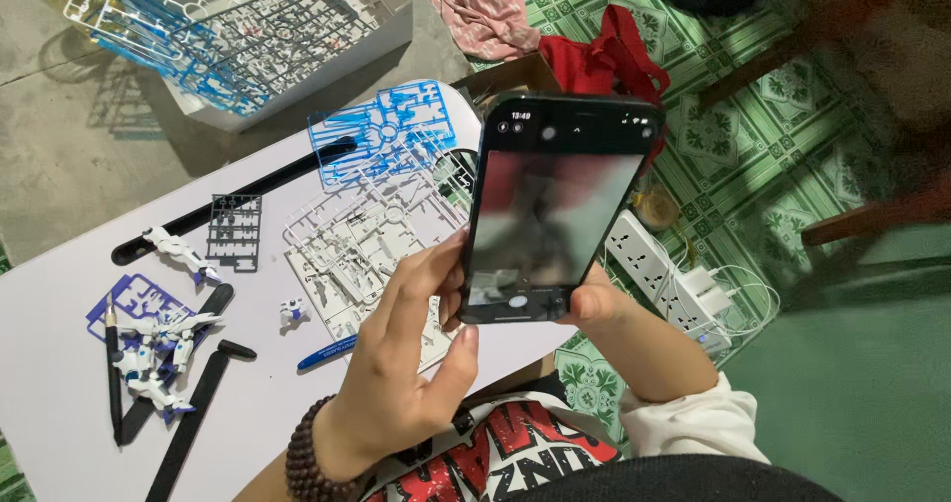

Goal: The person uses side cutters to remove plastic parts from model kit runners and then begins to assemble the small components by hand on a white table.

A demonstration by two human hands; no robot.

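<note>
From the head camera, both hands hold a black smartphone [557,210] upright above the near right edge of the white table [59,304]. The left hand [401,368], with a dark bead bracelet [307,457] at its wrist, wraps its fingers around the phone's left edge. The right hand [599,309] closes on the phone's lower right corner. Left of the phone, white model-kit sprues [347,240] lie flat on the table, a blue sprue [391,126] just beyond them. Farther left stands a partly built white-and-blue model robot [158,349]. Right of the phone, on the green patterned floor [753,136], lies a white power strip [649,264].
</note>
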